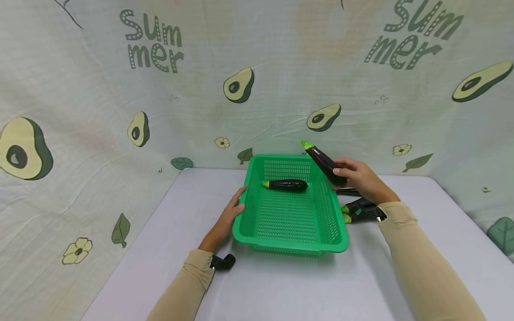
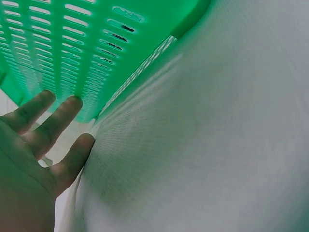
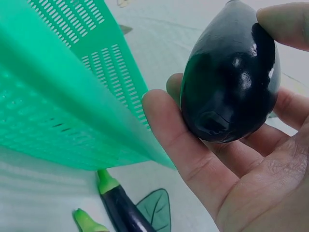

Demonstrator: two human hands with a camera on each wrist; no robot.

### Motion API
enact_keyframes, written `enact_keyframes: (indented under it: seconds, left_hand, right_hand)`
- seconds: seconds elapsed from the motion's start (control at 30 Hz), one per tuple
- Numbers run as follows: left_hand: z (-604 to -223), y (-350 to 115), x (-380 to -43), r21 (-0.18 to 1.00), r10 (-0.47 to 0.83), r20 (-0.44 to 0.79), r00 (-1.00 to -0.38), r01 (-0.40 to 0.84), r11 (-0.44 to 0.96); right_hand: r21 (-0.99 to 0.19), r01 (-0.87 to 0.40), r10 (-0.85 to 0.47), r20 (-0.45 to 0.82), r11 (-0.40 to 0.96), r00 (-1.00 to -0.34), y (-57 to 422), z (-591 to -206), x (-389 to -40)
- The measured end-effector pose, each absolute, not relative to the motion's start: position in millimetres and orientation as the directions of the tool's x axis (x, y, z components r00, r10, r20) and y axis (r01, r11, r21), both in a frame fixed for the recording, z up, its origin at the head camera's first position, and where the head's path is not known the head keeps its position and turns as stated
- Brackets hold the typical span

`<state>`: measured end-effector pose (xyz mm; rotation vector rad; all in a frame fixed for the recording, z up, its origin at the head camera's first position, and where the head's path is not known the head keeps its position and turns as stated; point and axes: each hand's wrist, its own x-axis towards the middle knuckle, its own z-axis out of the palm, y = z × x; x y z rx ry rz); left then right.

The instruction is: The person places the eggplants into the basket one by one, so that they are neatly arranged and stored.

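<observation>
A green plastic basket [image 1: 289,246] with slotted walls stands on the table, and one dark purple eggplant [image 1: 288,185] lies across its floor toward the back. Above the basket's right rim, my right hand [image 1: 363,178] grips another eggplant [image 1: 321,161] by its thick end, its green stem pointing up and left. In the right wrist view, thumb and fingers wrap around the glossy body of this eggplant [image 3: 231,82]. My left hand [image 1: 226,218] is at the basket's left side. The left wrist view has its extended fingers [image 2: 60,118] against the outer wall.
Several more eggplants [image 3: 124,208] lie on the table right of the basket, partly hidden under my right forearm. A white tabletop [image 1: 257,294] extends around the basket. Behind it hangs a cloth [image 1: 277,120] printed with avocados and leaves.
</observation>
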<state>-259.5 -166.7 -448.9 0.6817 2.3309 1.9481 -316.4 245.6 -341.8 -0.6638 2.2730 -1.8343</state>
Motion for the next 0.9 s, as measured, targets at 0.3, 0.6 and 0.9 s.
enact_keyframes:
  seconds: [0.3,0.6,0.9]
  left_hand:
    - [-450,-168,-261,0.942,0.344,0.261,-0.902,0.316,0.115]
    - [-453,-167,-260,0.935,0.332,0.284,-0.900,0.337,0.111]
    - [-450,-166,-258,0.937,0.339,0.276,-0.899,0.330,0.114]
  right_hand:
    - [-0.953,-0.250,-0.469,0.144,0.173,-0.872,237,-335,-320]
    - [-0.954,-0.247,-0.475,0.141,0.168,-0.868,227,-336,-325]
    - [-0.957,-0.242,-0.499,0.132,0.161,-0.856,216,-338,-328]
